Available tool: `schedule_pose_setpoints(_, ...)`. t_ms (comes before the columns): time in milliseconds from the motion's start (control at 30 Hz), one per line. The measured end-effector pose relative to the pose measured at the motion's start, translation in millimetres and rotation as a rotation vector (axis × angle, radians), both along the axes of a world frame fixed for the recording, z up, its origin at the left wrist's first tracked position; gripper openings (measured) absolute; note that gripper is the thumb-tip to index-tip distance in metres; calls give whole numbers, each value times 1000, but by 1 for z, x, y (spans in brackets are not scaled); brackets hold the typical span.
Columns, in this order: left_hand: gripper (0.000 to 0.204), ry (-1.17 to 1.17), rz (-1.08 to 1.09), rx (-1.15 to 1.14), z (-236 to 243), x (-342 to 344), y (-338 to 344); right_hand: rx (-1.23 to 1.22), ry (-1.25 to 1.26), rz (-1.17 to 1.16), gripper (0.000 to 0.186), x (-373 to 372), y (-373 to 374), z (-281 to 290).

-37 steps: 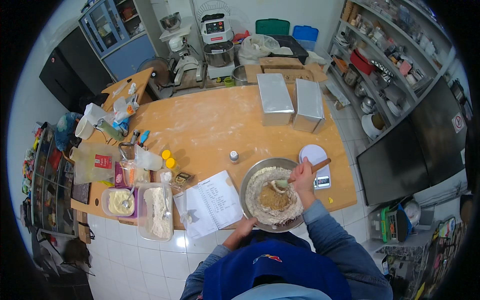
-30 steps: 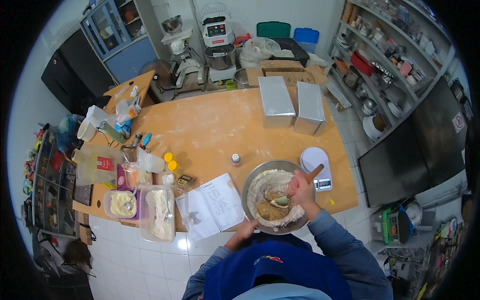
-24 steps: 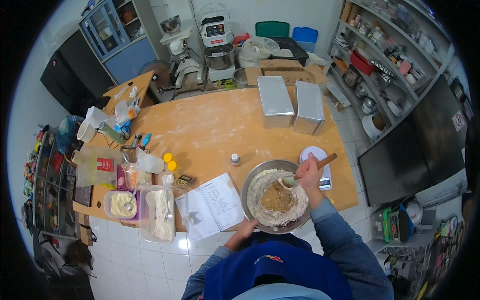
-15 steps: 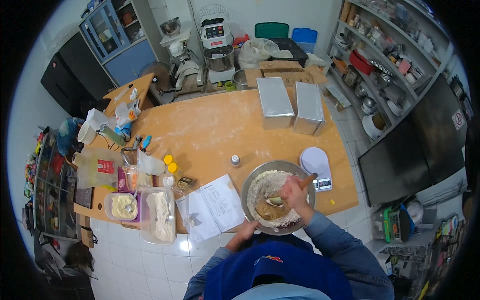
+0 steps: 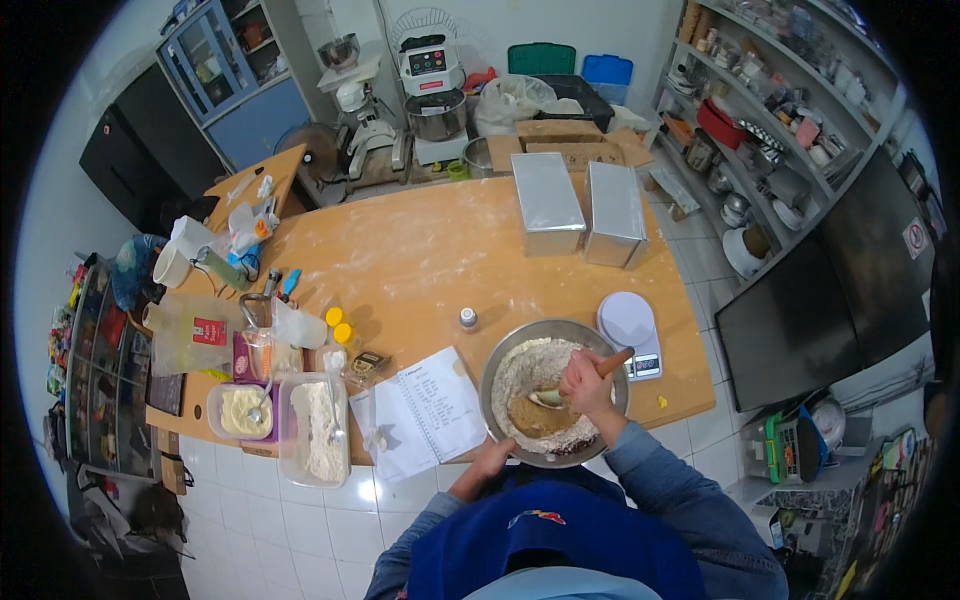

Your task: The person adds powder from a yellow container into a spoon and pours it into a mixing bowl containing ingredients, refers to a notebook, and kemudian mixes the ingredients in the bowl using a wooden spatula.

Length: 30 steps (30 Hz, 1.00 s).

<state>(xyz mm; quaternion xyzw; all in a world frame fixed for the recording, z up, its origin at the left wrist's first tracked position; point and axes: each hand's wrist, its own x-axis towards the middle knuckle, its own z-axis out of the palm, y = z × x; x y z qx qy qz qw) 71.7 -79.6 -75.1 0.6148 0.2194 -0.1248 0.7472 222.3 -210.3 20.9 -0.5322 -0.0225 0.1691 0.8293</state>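
Observation:
A large metal mixing bowl (image 5: 487, 392) stands at the table's front edge, holding a pale floury mix with a brown, grainy mass (image 5: 537, 420) in the middle. My right hand (image 5: 588, 386) is closed in a fist round the wooden handle of a spatula (image 5: 617, 360). Its pale blade (image 5: 546, 399) dips into the mix beside the brown mass. At the bowl's near left side, my left hand (image 5: 492, 460) grips the rim, fingers partly hidden. Written notebook pages (image 5: 432, 408) lie just left of the bowl.
A kitchen scale (image 5: 626, 318) stands right of the bowl, a small bottle (image 5: 468, 319) behind it. Two tall metal tins (image 5: 548, 205) stand farther back. To the left are a tub of flour (image 5: 300, 440), a tub of yellow spread (image 5: 238, 412) and yellow-capped jars (image 5: 343, 333).
My right hand, blurred before, shows sharply now and has shifted only slightly with the spatula in the mix. My left hand stays on the bowl's rim. The whole view has moved a little.

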Motion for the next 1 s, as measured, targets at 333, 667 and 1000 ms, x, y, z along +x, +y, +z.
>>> schedule_pose_setpoints(333, 49, -68, 20, -42, 0, 2, -6, 99, -9, -295, 37, 34, -11, 2)
schedule_pose_setpoints(667, 46, -203, 14, -22, -16, -3, -3, 12, -20, -88, 31, 16, -8, 26)
schedule_pose_setpoints(1000, 46, -93, 85, -63, -23, -2, -7, -198, -267, -72, 25, 4, -7, -27)
